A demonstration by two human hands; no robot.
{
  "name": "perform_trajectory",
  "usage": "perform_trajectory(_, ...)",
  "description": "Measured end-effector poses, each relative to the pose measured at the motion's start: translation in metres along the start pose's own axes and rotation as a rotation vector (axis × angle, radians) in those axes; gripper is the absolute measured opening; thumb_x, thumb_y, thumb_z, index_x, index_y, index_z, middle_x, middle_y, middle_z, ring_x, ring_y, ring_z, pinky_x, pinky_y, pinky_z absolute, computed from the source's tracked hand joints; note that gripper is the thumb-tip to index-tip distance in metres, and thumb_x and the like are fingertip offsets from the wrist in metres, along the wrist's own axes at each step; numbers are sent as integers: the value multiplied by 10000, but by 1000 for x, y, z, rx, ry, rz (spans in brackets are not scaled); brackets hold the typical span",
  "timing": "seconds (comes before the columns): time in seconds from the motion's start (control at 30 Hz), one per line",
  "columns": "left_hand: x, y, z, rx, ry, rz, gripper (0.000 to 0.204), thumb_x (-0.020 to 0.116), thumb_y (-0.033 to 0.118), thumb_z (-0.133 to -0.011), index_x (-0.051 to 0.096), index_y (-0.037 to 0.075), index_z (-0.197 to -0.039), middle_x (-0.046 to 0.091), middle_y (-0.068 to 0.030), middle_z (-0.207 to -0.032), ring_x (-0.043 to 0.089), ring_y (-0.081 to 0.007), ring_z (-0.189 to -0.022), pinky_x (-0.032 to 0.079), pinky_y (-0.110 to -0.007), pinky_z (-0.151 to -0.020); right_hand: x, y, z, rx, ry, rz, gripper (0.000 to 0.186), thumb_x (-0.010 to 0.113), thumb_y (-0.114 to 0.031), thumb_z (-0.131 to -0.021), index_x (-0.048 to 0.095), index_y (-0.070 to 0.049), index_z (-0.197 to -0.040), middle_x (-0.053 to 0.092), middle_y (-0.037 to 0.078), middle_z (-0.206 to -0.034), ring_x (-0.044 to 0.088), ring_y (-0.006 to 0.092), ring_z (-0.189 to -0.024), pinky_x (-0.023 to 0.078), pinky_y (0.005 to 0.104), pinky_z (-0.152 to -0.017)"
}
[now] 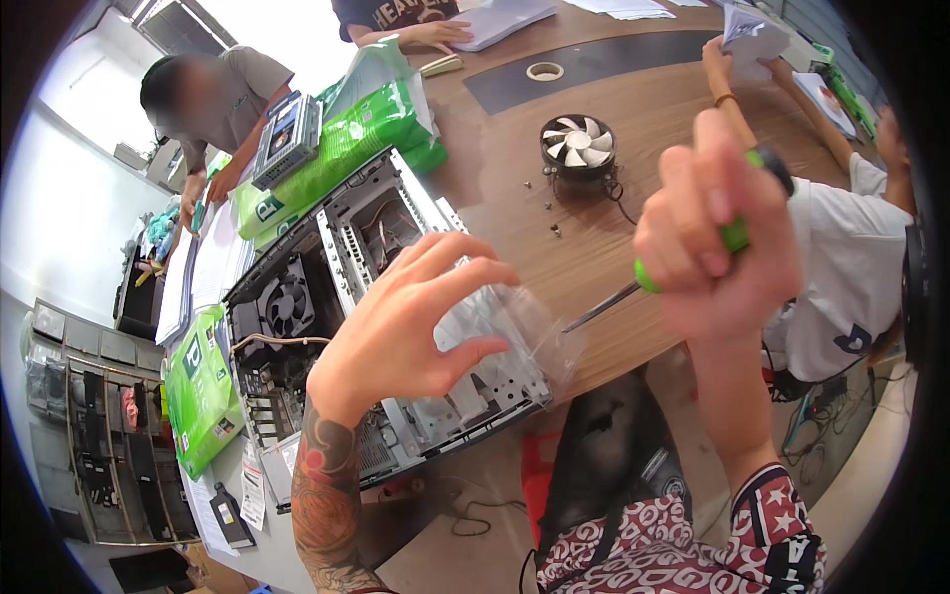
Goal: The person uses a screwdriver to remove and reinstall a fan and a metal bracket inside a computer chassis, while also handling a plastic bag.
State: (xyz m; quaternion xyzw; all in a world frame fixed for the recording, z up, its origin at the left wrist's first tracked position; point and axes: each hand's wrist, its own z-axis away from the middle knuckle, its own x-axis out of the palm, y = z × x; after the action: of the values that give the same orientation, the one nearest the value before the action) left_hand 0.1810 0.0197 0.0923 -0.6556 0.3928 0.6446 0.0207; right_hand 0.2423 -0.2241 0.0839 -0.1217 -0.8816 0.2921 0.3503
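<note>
My raised right hand (pixel 711 238) wraps round a green-handled screwdriver (pixel 606 304), shaft slanting down leftward. My left hand (pixel 411 322) curves open, thumb apart, gripping nothing visible, above the opened computer case (pixel 348 259) on the table (pixel 495 188); beyond sits a fan (pixel 578 147).

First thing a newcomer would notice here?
Probably the green-and-black screwdriver gripped in the right hand, large and slightly blurred at the right, its shaft pointing down-left. Then the opened computer case left of centre, with the tattooed left arm's open left hand over it. The cooling fan with white blades also stands out on the wooden table, beyond the hands.
</note>
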Motion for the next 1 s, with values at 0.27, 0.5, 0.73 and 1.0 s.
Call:
perform_trajectory(0.27, -16, -16, 16, -41, 63, -154, 390, 820, 111, -652, 671, 80, -1010, 546, -85, -1102, 503, -298, -1083, 418, -403, -955, 21, 14, -21, 4, -129, -91, 324, 308, -272, -1071, 405, -95, -817, 382, 9, -586, 276, 95, -381, 255, 252, -375)
perform_trajectory(0.5, -55, -35, 48, -226, 210, -283, 297, 771, 87, -732, 600, -11, -954, 598, -124, -968, 599, -281, -906, 468, -345, -845, 56, 53, -70, 120, 10, 60, 314, 517, -291, -1003, 471, -109, -751, 381, -9, -533, 282, 71, -363, 210, 250, -358)
perform_trajectory(0.73, -34, -35, 79, -259, 246, -185, 302, 713, 61, -728, 660, 36, -1024, 571, -105, -913, 595, -269, -867, 480, -344, -799, 65, 86, -102, 154, -185, 153, 327, 459, -386, -1032, 519, -89, -908, 390, -14, -515, 302, 49, -365, 213, 229, -350)
perform_trajectory(1.0, -27, -41, 75, -281, 212, -252, 316, 700, 131, -720, 664, 58, -1025, 573, -108, -929, 571, -306, -898, 452, -384, -827, 68, 103, -129, 181, -120, 278, 376, 436, -439, -1033, 537, -87, -947, 380, -20, -509, 278, 55, -351, 213, 228, -346)
